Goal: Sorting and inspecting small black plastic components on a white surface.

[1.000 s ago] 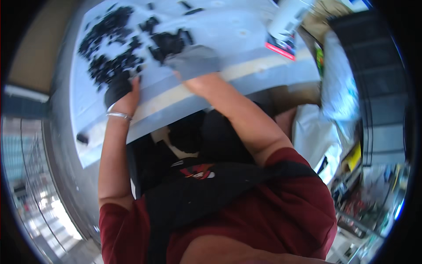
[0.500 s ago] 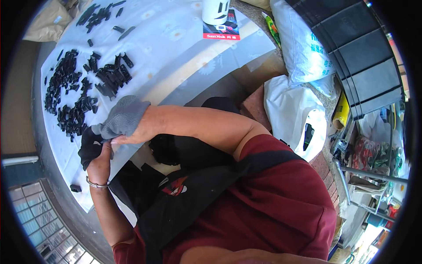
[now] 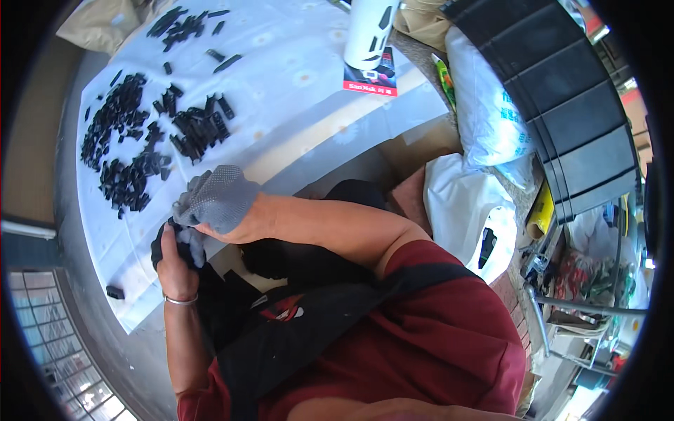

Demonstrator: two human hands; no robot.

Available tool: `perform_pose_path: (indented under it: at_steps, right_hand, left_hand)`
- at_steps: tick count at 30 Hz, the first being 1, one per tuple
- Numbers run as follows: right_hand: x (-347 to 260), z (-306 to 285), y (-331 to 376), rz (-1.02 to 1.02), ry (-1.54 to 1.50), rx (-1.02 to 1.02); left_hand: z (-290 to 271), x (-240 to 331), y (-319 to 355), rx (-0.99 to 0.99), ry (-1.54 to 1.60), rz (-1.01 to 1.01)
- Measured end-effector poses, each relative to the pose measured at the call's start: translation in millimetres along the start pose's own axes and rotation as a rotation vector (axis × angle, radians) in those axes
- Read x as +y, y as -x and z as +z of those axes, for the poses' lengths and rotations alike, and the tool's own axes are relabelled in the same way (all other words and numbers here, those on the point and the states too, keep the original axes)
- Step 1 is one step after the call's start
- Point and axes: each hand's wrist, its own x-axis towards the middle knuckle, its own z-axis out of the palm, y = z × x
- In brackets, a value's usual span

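My left hand (image 3: pixel 177 270), bare at the thumb and with a bangle at the wrist, is closed round a dark cloth-like bundle (image 3: pixel 160 250). A soft whitish part of it (image 3: pixel 193 244) shows beside the thumb. I cannot make out its exact kind. My right hand (image 3: pixel 217 200) wears a grey dotted glove and reaches across from the right. Its fingers curl in at the top of the bundle, and the fingertips are hidden. Beyond the hands, small black plastic pieces (image 3: pixel 116 116) lie heaped on the white flowered tablecloth (image 3: pixel 281 77), with longer black pieces (image 3: pixel 202 130) beside them.
A white cylindrical container (image 3: pixel 368 35) stands on a red and black card (image 3: pixel 375 83) at the back. More black pieces (image 3: pixel 182 28) lie far left; one block (image 3: pixel 114 292) sits near the left edge. White bags (image 3: pixel 467 210) and a black panelled case (image 3: pixel 554 105) are at the right.
Both hands have shifted right and slightly down in the picture, as the table view moved too. The whitish part now shows at the left hand, where only black showed before.
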Motion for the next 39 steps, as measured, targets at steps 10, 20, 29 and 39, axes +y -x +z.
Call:
perform_pose_path:
  at_steps: [10, 20, 29, 39]
  right_hand:
    - [-1, -8, 5, 0.029, -0.022, -0.137]
    - [2, -1, 8, -0.042, 0.035, -0.127]
    - [3, 0, 6, -0.043, 0.055, -0.124]
    - [6, 5, 15, -0.091, 0.142, -0.104]
  left_hand:
    - [19, 19, 9, 0.062, -0.305, 0.177]
    - [17, 19, 10, -0.005, -0.165, 0.109]
    - [12, 23, 11, -0.019, -0.169, 0.076]
    - [17, 27, 17, -0.011, -0.262, 0.111]
